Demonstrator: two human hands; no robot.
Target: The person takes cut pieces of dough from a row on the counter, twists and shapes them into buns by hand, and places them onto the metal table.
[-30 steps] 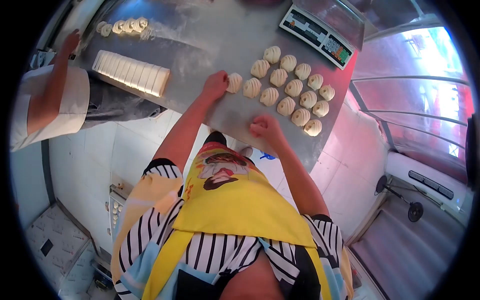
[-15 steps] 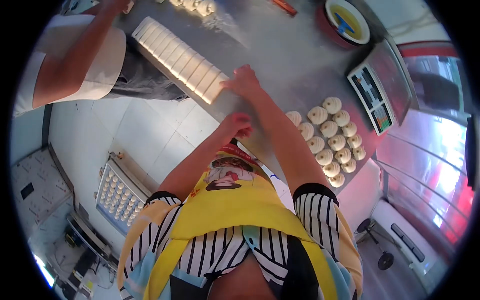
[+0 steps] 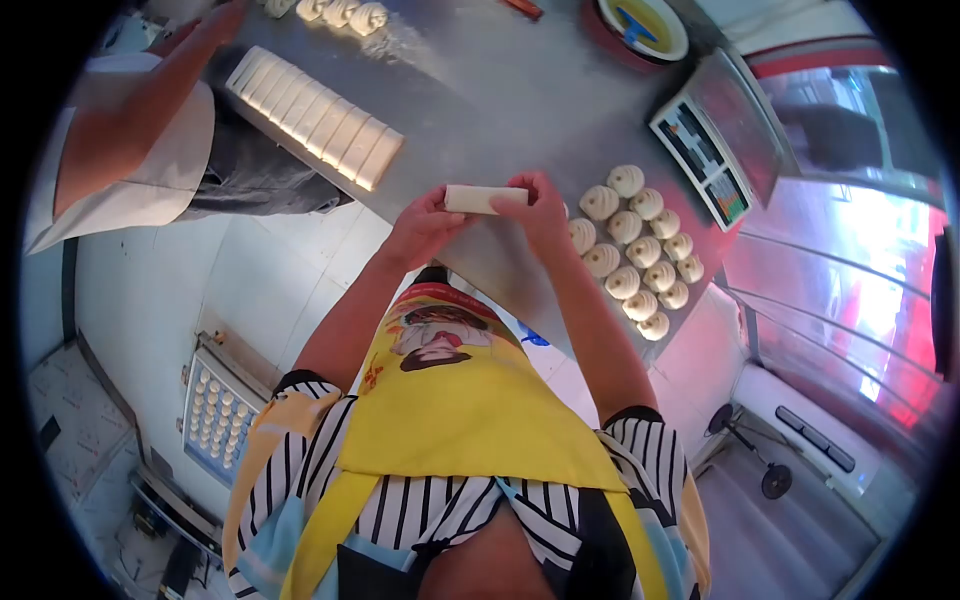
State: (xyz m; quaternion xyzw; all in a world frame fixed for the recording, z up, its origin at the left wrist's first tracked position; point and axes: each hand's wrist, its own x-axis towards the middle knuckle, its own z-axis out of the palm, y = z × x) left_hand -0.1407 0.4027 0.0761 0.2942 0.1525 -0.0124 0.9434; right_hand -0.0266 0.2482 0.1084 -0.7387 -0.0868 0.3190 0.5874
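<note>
A pale strip of dough is stretched level between my two hands, above the near edge of the metal table. My left hand grips its left end, and my right hand pinches the other end with thumb and fingers. To the left lies a row of cut dough pieces, side by side along the table edge. Several twisted dough rolls are grouped on the table just right of my right hand.
A kitchen scale stands at the right. Behind it is a bowl of yellow liquid with a blue brush. A co-worker stands at the left by the table. A tray of small rolls is low on the left.
My right hand has left the row of cut dough, bringing one piece toward me. My left hand has come up to hold its other end. The view has shifted slightly.
</note>
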